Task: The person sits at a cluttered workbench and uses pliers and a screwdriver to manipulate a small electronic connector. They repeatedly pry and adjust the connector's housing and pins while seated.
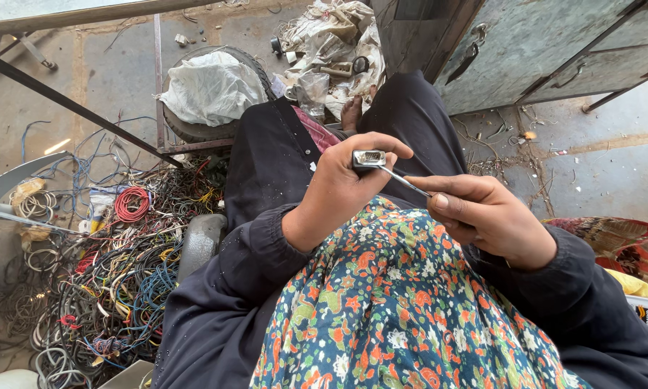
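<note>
The left hand [338, 191] pinches a small metal cable connector [369, 158] between thumb and fingers, raised over the lap with its open face turned toward the eyes so the pins show; the right hand [486, 216] closes around a thin metal tool [405, 181], tip set against the connector's edge for leverage, above the floral cloth [396, 310], a heap of coloured wires [108, 274] lying near at the left

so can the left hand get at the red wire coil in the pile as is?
Probably not freely: the left hand is gripping a small metal connector, and the red wire coil lies off past the left knee, among tangled wires.
</note>
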